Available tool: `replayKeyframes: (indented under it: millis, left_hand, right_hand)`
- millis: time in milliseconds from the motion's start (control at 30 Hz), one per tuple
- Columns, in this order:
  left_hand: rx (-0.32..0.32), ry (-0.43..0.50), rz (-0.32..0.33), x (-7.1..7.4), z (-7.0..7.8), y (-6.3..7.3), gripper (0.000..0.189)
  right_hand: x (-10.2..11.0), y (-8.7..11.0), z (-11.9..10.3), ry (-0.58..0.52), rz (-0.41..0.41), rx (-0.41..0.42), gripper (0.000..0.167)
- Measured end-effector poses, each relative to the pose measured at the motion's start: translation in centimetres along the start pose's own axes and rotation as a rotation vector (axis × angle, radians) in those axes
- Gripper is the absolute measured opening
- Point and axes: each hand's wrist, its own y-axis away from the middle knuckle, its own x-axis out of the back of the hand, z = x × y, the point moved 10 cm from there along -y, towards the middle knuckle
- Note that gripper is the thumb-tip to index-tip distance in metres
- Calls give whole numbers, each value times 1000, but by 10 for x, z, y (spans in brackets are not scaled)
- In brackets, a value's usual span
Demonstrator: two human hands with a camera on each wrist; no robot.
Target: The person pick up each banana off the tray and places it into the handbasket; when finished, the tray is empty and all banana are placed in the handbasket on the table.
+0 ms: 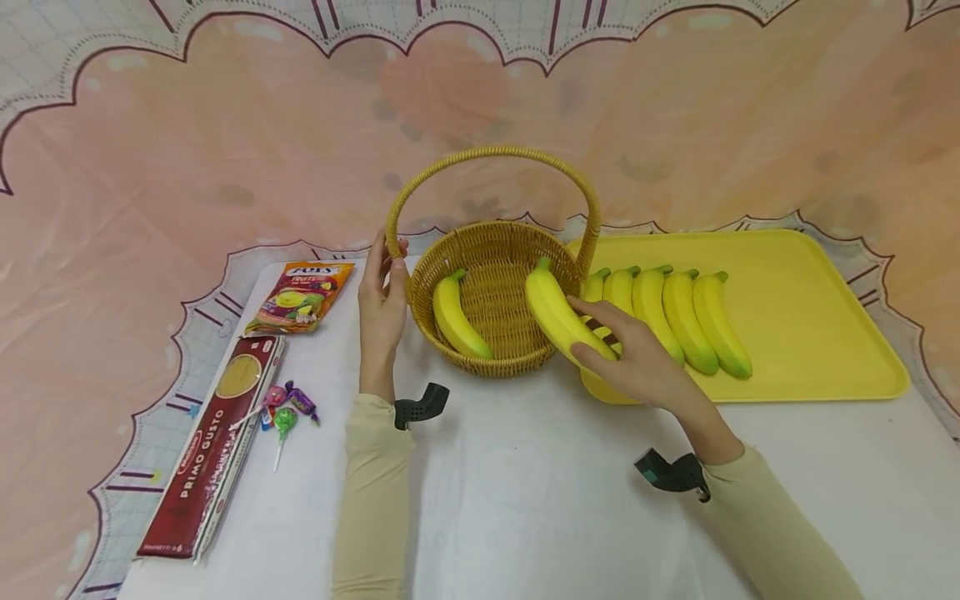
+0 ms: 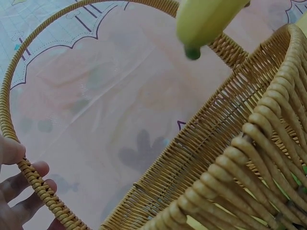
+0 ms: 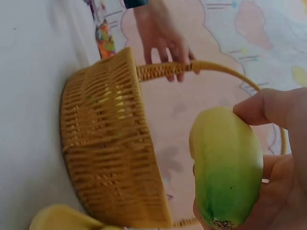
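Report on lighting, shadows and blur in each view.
Head view: fairly even light, soft faint shadows on the white table; left wrist: dimmer, the held banana slightly soft; right wrist: the basket looks blurred, the held banana's green tip crisper.

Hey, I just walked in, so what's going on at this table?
A person is handling bananas. The right hand grips one banana, held up by the right side of a wicker basket, while the left hand holds the basket's handle. Another banana lies inside the basket. Five bananas show in a row on the yellow tray. A spaghetti pack lies to the left.
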Motion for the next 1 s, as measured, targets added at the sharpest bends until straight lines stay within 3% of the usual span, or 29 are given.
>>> replayKeyframes:
  millis: [133, 267, 367, 533, 667, 800, 1000]
  left_hand:
    - [-2, -1, 0, 0, 0, -2, 48]
    - [-5, 1, 8, 1, -13, -7, 47]
    - [-16, -1, 16, 2, -25, -11, 46]
    - [-18, -15, 19, 1, -29, -12, 45]
    - [3, -11, 7, 0, -25, -12, 46]
    - [10, -2, -2, -1, -8, -8, 47]
    - [14, -23, -7, -1, 4, -3, 48]
  right_hand:
    - [-10, -25, -5, -58, -21, -26, 60]
    - [-22, -50, -6, -88, -46, -66, 62]
    - [-31, -69, -8, -62, -58, -84, 62]
    - [-44, -97, -12, 5, -85, -99, 62]
    - [-57, -114, -13, 63, -116, -115, 57]
    - [-73, -127, -10, 119, -162, -145, 49]
    - [-96, -137, 1, 171, -248, -199, 50]
